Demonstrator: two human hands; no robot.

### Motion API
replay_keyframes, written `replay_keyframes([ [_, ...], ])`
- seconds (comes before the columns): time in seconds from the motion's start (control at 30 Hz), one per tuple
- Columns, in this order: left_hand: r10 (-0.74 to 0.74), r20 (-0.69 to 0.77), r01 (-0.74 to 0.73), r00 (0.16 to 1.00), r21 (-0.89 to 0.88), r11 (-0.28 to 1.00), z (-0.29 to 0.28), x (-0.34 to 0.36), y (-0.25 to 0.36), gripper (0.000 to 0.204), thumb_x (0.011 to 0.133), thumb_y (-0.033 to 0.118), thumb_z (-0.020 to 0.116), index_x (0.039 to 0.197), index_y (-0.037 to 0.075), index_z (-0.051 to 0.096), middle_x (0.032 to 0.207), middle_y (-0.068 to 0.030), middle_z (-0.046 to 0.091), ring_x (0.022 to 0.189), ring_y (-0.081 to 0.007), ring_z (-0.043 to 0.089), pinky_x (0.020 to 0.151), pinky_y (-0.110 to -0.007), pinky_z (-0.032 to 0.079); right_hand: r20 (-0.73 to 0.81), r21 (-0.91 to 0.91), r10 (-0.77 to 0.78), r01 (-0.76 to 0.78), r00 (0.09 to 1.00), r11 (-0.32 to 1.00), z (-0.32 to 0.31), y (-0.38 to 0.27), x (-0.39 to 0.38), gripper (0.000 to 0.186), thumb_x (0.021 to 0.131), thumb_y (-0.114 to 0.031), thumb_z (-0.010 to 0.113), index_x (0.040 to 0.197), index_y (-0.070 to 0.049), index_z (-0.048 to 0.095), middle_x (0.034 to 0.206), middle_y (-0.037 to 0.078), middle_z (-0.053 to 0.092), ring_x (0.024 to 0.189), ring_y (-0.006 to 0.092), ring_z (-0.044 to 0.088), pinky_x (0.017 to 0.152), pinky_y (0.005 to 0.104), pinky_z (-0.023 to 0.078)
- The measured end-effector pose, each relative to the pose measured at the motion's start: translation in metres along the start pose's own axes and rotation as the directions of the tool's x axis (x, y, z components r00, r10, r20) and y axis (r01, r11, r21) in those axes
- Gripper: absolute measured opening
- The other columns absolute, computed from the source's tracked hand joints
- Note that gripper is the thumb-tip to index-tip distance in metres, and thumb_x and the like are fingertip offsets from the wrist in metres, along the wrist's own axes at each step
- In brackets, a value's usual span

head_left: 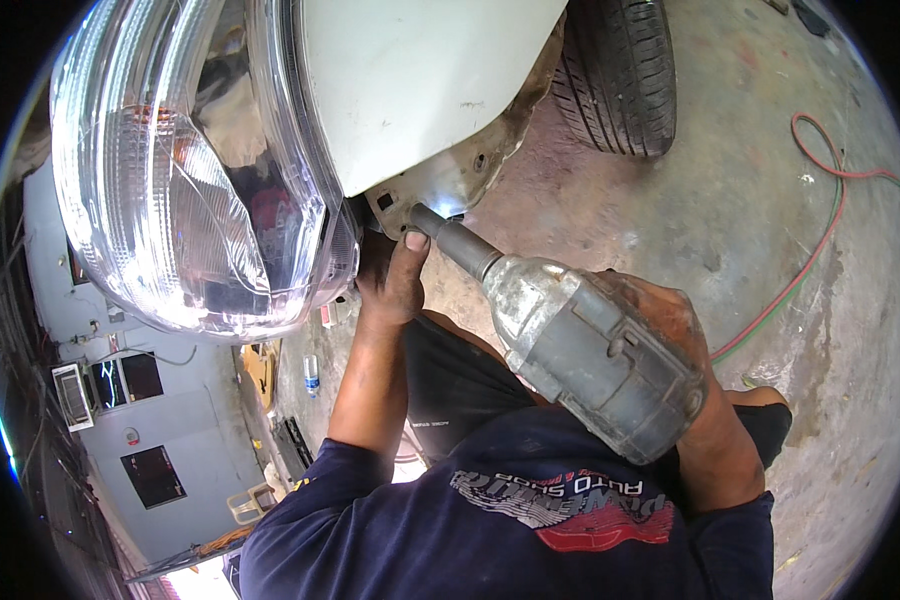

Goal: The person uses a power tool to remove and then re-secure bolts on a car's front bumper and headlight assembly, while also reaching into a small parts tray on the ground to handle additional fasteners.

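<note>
My right hand (660,305) is wrapped round the handle of a worn grey impact wrench (610,355), mostly behind its body. Its long dark socket (467,248) points up and left, and its tip meets a bare metal bracket (440,190) under a white fender (410,80). Close beside the socket tip, my left hand (395,280) grips the bracket's lower edge, thumb on the near side. Its other fingers are hidden behind the metal and the headlight. Whatever fastener sits in the socket is out of sight. A bright spot of light falls on the bracket by the tip.
A large clear headlight (200,200) fills the upper left, close to my left forearm. Beyond the fender stands a black tyre (620,80). A red and green hose (820,235) trails over the concrete floor at right. A small bottle (312,375) stands at left.
</note>
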State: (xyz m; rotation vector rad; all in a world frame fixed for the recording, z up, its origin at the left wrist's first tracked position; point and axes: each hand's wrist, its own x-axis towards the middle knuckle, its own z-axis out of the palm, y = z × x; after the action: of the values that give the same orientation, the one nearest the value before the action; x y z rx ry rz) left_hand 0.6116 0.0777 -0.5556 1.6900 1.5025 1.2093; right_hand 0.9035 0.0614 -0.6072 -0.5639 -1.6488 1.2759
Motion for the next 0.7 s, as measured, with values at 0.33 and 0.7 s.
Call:
replay_keyframes([
  [0.33, 0.016, -0.005, -0.015, 1.0, 0.088, 0.996, -0.004, -0.001, -0.005, 0.063, 0.094, 0.042, 0.068, 0.135, -0.003, 0.056, 0.131, -0.0142, 0.061, 0.122, -0.0256, 0.056, 0.108, -0.042, 0.04, -0.026, -0.146, 0.004, -0.007, 1.0, 0.989, 0.008, 0.012, -0.008, 0.068, 0.073, -0.032, 0.083, 0.129, 0.0, 0.063, 0.113, 0.021, 0.07, 0.098, 0.0401, 0.07, 0.087, 0.0457, 0.057],
  [0.7, 0.003, -0.086, 0.003, 0.996, 0.065, 0.998, 0.004, -0.008, -0.006, 0.064, 0.102, 0.037, 0.064, 0.146, -0.005, 0.046, 0.143, -0.0178, 0.053, 0.134, -0.028, 0.048, 0.116, -0.043, 0.034, 0.019, -0.183, -0.047, 0.05, 0.999, 0.982, -0.005, -0.022, 0.012, 0.063, 0.07, -0.03, 0.087, 0.124, -0.005, 0.067, 0.111, 0.015, 0.072, 0.097, 0.0349, 0.071, 0.085, 0.0421, 0.057],
])
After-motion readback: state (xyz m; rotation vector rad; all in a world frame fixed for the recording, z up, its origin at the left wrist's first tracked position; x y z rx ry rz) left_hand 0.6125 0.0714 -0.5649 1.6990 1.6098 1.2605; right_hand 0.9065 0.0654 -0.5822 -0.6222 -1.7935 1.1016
